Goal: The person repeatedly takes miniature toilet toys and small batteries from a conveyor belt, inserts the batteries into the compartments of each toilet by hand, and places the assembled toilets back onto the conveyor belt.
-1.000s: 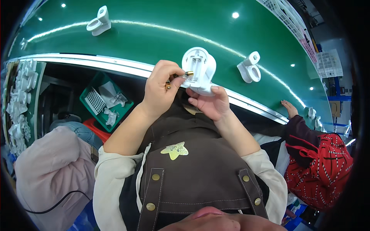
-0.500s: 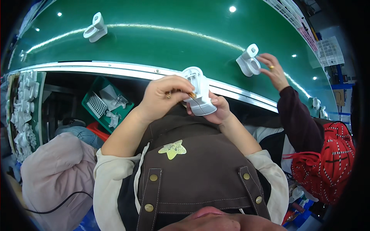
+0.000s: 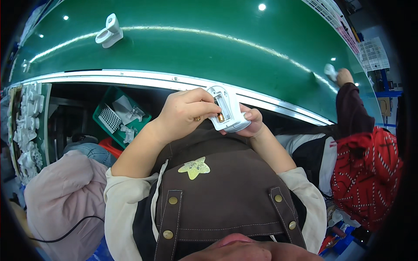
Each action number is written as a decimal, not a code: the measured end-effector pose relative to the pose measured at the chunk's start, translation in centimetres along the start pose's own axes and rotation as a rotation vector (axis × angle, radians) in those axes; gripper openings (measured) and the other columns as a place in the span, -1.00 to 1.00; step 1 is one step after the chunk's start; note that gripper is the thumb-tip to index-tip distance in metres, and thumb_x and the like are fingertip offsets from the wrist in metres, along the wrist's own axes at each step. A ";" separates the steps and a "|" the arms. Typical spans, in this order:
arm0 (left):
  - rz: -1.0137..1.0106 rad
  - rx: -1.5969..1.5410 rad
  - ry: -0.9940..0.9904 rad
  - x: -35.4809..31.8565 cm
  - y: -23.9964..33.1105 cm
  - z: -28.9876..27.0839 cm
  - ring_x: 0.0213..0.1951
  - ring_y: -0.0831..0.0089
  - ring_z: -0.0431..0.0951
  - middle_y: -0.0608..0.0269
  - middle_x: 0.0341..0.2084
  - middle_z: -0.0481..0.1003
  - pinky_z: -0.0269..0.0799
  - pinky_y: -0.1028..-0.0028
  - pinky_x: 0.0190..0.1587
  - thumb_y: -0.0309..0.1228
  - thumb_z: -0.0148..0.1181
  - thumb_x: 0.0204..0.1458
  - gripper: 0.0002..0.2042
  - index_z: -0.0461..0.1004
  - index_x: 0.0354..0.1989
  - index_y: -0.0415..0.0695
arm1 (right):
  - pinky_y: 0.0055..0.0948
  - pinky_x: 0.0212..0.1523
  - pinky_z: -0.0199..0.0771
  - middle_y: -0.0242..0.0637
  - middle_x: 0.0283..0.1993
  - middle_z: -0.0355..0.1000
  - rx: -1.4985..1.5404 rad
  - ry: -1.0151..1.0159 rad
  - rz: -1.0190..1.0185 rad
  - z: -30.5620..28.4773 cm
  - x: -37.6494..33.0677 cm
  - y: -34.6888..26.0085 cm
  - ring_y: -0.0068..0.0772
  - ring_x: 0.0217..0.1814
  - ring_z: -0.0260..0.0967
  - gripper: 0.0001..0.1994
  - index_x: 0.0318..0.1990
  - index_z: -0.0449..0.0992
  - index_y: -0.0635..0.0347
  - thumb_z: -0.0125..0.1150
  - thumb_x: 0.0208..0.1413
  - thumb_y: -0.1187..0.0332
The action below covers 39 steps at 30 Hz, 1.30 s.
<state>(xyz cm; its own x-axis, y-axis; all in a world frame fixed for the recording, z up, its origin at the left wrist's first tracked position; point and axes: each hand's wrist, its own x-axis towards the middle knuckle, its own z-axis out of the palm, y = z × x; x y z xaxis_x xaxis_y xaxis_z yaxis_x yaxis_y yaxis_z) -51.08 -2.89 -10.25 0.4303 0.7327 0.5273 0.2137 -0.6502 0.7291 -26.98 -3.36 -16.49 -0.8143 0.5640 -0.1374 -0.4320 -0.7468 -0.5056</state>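
Observation:
My right hand (image 3: 251, 123) grips a small white plastic toilet-shaped toy (image 3: 233, 114) from its right side, tilted so its open battery compartment faces up. A copper-coloured battery (image 3: 220, 117) sits at the lower end of that compartment. My left hand (image 3: 185, 108) reaches over from the left, its thumb and forefinger pinched together on the battery. Part of the battery is hidden behind those fingertips. Both hands are held in front of my brown apron, at the near edge of the green work surface.
Another white toilet-shaped toy (image 3: 109, 31) stands on the green table (image 3: 183, 52) at the far left. A co-worker's hand (image 3: 345, 77) holds a white piece (image 3: 331, 71) at the far right. Below the table's edge is a green basket (image 3: 101, 126) with white parts. A rack of white parts (image 3: 28, 130) stands left.
The toy in my right hand has turned, and the battery now lies in its compartment. The co-worker's hand has taken the right-hand toy from its place and moved farther right.

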 end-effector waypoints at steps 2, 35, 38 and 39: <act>0.002 0.121 0.001 -0.4 0.6 -0.1 -0.47 0.36 0.51 0.24 -0.47 0.43 0.43 0.45 -0.45 -0.54 0.38 -0.14 -0.81 0.63 -0.29 -0.11 | -0.26 -0.05 0.55 -0.07 0.16 0.33 -0.034 0.033 -0.014 0.5 -0.4 0.3 -0.21 0.10 0.41 -0.04 0.37 0.07 0.22 0.30 -0.24 0.03; -0.420 -1.070 0.020 -7.4 2.6 3.7 -0.41 0.61 0.41 0.26 -0.35 0.49 0.33 0.56 -0.33 -0.49 0.10 0.22 -0.85 0.43 -0.11 -0.28 | -0.09 0.41 0.07 -0.13 0.46 -0.04 -0.300 0.252 -0.306 3.3 -5.9 7.7 -0.09 0.48 0.02 0.17 0.50 -0.32 0.01 0.41 -0.22 0.11; -0.391 -0.900 0.068 -7.4 3.2 3.8 -0.33 0.58 0.47 0.26 -0.34 0.53 0.36 0.51 -0.31 -0.56 0.20 0.13 -0.86 0.48 -0.15 -0.25 | -0.10 0.41 0.07 -0.13 0.46 -0.04 -0.301 0.253 -0.312 3.6 -6.4 8.2 -0.09 0.48 0.02 0.16 0.50 -0.32 0.01 0.39 -0.21 0.10; -0.390 -0.901 0.063 -7.4 3.2 3.8 -0.33 0.58 0.47 0.26 -0.34 0.53 0.36 0.51 -0.31 -0.56 0.20 0.13 -0.86 0.48 -0.15 -0.25 | -0.10 0.41 0.07 -0.13 0.47 -0.05 -0.305 0.251 -0.310 3.7 -6.5 8.3 -0.10 0.49 0.01 0.16 0.50 -0.32 0.01 0.39 -0.21 0.10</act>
<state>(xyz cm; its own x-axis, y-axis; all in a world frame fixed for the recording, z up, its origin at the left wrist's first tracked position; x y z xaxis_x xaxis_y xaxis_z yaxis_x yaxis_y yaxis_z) -50.24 -11.12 -13.45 0.4185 0.8898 0.1821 -0.4289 0.0168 0.9032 -26.71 -14.56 -16.65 -0.5308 0.8386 -0.1228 -0.4752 -0.4144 -0.7762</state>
